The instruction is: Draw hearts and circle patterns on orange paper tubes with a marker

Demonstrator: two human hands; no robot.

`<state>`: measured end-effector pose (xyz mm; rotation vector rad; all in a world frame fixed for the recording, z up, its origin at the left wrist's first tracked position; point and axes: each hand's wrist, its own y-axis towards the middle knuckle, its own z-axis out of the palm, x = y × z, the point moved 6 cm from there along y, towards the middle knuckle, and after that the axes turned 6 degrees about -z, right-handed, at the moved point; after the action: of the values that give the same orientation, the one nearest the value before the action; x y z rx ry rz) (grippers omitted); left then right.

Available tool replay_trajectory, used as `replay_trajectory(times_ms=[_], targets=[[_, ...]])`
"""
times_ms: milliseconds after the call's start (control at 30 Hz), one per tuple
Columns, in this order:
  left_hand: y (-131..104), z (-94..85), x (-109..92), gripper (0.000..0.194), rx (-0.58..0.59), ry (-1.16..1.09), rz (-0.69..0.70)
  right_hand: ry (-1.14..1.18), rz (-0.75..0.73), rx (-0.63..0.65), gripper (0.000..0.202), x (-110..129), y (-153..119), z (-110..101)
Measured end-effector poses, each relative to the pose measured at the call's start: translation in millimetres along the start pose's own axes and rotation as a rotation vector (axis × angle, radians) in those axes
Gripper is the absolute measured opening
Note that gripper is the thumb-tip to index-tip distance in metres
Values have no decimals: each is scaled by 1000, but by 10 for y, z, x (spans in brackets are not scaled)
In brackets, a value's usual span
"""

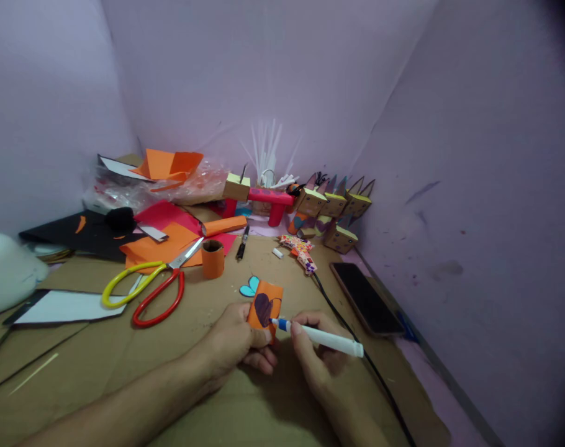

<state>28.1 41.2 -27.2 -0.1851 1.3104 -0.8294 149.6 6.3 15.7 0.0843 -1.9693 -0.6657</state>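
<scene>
From here: left hand point(236, 338) pinches an orange paper-covered piece point(276, 292); right hand point(320, 363) grips a white felt-tip marker point(331, 339) at its purple heart point(263, 308). Wet ink could smear under the left thumb point(261, 338); the black cord point(377, 374), right of the right hand, might snag and jog strokes.
</scene>
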Motion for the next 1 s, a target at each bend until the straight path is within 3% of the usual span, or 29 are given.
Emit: replay_trajectory(times_ms=[233,467,733,1000], targets=[[6,-7,2,19,-5,-4,-1,4,27,29,23,-8,-19,-2],[27,-9,13,27,28,-7,-14,60,-5,-100,19,-52,23,-77],[3,3,20,21,46,32,7,24,-66,-83,15,35,45,-42],[7,4,6,26,33,17,-1,111,39,-31,16,16,29,-14]])
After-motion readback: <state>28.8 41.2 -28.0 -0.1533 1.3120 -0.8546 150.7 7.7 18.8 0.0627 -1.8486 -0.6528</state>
